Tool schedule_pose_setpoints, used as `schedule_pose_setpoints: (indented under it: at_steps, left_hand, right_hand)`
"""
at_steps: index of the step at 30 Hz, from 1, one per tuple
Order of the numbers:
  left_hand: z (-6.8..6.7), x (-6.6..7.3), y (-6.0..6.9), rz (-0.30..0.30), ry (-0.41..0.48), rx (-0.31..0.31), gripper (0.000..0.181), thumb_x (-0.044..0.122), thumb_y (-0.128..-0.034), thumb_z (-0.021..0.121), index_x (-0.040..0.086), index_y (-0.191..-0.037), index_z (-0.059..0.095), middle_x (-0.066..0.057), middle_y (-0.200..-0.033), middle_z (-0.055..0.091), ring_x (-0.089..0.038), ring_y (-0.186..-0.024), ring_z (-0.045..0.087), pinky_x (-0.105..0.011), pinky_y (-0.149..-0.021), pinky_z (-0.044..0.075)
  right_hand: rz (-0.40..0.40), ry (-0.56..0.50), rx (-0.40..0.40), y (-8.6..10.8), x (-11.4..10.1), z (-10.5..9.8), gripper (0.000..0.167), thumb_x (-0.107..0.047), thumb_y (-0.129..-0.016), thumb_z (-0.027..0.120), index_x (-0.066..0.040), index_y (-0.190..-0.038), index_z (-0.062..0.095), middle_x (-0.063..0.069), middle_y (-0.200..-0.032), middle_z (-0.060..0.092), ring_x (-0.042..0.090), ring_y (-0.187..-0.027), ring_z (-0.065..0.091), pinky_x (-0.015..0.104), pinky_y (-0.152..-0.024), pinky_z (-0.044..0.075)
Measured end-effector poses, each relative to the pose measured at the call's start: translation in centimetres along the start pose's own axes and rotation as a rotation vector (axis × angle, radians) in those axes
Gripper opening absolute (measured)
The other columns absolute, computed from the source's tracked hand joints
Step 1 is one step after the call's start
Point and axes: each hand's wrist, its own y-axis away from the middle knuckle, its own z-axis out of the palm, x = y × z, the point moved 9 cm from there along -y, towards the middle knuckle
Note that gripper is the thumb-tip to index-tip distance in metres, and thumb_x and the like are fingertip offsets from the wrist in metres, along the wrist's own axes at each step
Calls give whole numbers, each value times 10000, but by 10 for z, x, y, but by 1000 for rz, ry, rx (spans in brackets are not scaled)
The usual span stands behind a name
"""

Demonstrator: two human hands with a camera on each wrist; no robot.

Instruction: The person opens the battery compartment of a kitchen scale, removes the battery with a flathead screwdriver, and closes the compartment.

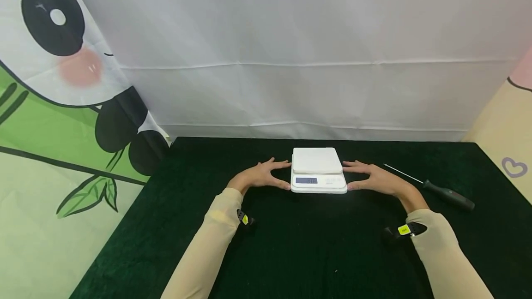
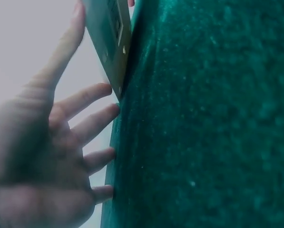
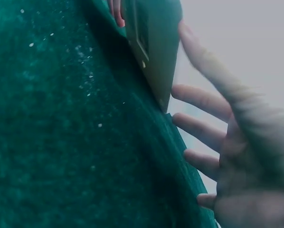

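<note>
Kitchen scale (image 1: 317, 159), white with a digital display (image 1: 306, 180) along its near side, is what I see above the dark green cloth (image 1: 311, 243). At the scale's left edge, the left hand (image 1: 262, 175) touches with thumb and forefinger, its fingers extended and spread; the right hand (image 1: 376, 180) does the same at the scale's right edge. The scale's underside shows from both wrists, so at least its near part is raised off the cloth. Right of the scale, a dark-handled screwdriver (image 1: 440, 191) lies with its tip toward the scale; white fabric (image 1: 291, 36) hangs behind the scale.
</note>
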Motion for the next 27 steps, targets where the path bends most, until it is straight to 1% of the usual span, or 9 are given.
schedule_pose_setpoints:
  at_steps: [3,5,8,11,14,16,19,22,27]
  left_hand:
    - [-3,2,2,21,60,18,766,550,-835,703,346,-1501,383,33,-1639,205,-295,-1531,19,-634,-1177,75]
    - [-6,4,5,51,110,34,715,536,-859,680,328,-1490,413,-24,-1636,221,-312,-1525,73,-628,-1173,127]
    - [-10,9,7,102,182,52,639,492,-903,643,277,-1474,451,-96,-1608,282,-336,-1498,179,-603,-1168,191]
    - [-11,11,8,133,233,58,598,468,-927,623,239,-1460,477,-100,-1572,356,-335,-1459,275,-575,-1157,250]
    - [-12,12,8,133,266,79,583,479,-929,614,231,-1444,499,-82,-1557,387,-322,-1450,302,-562,-1154,266]
    - [-13,12,8,129,284,98,578,497,-926,611,233,-1431,517,-68,-1552,398,-310,-1452,308,-557,-1157,265]
    - [-15,13,9,131,314,117,571,504,-928,604,219,-1418,533,-62,-1536,424,-297,-1443,332,-548,-1158,273]
    - [-16,15,10,137,350,125,572,511,-932,592,183,-1398,553,-65,-1499,472,-286,-1412,385,-532,-1150,299]
    - [-19,17,10,120,386,161,582,550,-927,573,137,-1336,606,-76,-1438,531,-287,-1368,431,-533,-1135,322]
  right_hand:
    - [7,-32,4,1,-1,-4,632,-395,-915,668,-121,-1452,480,157,-1596,287,463,-1488,35,767,-1075,82]
    - [4,-55,9,2,-4,-8,594,-382,-934,645,-120,-1444,491,174,-1580,312,474,-1482,60,767,-1071,103]
    - [1,-75,17,3,-9,-13,551,-374,-962,606,-111,-1435,502,223,-1568,302,500,-1467,106,754,-1073,146]
    - [16,-93,23,3,-10,-15,549,-384,-982,570,-93,-1440,490,260,-1554,306,514,-1439,196,734,-1072,203]
    - [39,-111,38,2,-8,-17,568,-398,-993,546,-60,-1443,475,266,-1512,385,495,-1393,317,709,-1070,257]
    - [50,-127,47,1,-7,-18,582,-404,-1001,527,-33,-1445,461,265,-1481,428,479,-1366,365,696,-1074,273]
    - [55,-160,56,-1,-6,-19,592,-409,-1012,504,-4,-1441,452,271,-1478,425,472,-1362,367,688,-1085,265]
    - [61,-186,69,-1,-5,-21,590,-407,-1019,487,23,-1423,464,286,-1476,415,471,-1352,367,687,-1086,261]
    - [34,-242,101,-2,-8,-26,546,-383,-1033,461,54,-1353,529,290,-1442,453,468,-1342,375,694,-1086,244]
